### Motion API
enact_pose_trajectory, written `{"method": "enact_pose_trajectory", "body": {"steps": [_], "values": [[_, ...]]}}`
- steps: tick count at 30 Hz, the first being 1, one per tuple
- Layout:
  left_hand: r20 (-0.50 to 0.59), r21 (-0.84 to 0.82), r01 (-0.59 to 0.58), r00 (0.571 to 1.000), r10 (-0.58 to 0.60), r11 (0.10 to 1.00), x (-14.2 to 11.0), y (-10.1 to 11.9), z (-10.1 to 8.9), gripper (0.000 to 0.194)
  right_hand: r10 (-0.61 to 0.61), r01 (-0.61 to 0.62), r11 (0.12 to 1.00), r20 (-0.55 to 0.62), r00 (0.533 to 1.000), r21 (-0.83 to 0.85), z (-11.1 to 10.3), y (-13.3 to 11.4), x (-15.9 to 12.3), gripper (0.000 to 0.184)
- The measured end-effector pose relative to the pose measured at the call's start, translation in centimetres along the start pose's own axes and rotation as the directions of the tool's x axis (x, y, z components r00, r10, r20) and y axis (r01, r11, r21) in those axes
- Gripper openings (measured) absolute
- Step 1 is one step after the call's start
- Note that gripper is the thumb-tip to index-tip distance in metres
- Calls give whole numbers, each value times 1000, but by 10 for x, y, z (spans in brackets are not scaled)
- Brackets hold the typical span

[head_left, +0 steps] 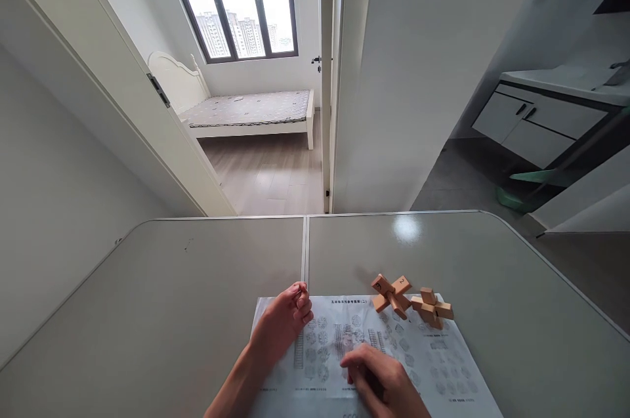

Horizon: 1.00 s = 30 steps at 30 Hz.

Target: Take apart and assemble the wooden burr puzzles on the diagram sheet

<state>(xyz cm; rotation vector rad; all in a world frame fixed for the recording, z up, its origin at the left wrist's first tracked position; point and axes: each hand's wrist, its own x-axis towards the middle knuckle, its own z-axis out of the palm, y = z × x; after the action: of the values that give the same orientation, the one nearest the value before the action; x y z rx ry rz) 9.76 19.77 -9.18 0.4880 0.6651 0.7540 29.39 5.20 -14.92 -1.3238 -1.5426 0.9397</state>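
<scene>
hands (285, 318) (388, 375) apart, curled, grip unclear, larger wooden cross (390, 293), front bar's (397, 306) long axis pointing lower right

Grey table (147, 313) | printed sheet (319, 352), under my left hand (285, 314) and right hand (386, 375) | larger wooden cross (392, 294), beyond right hand | smaller wooden cross (432, 308), farther right

And there's a Chinese heading (349, 302) across the top of the printed sheet (327, 333), ending in "(二)"; the smaller print blurs! Over on the larger wooden puzzle (391, 296), a clear 2, plus a 6 or 9, can't tell which.
</scene>
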Motion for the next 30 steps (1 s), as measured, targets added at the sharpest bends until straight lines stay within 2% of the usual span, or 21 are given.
{"method": "enact_pose_trajectory", "body": {"steps": [9,19,30], "values": [[-39,45,-24,999,26,999,2,-3,2,24,-7,7,1000,-17,1000,1,-1,-4,2,27],[-60,141,-23,998,32,990,1,-5,5,29,-17,17,1000,25,1000,-1,-3,-1,2,19],[-60,154,-28,997,37,988,2,-5,4,29,-8,9,1000,27,1000,-12,-3,-4,2,20]]}}
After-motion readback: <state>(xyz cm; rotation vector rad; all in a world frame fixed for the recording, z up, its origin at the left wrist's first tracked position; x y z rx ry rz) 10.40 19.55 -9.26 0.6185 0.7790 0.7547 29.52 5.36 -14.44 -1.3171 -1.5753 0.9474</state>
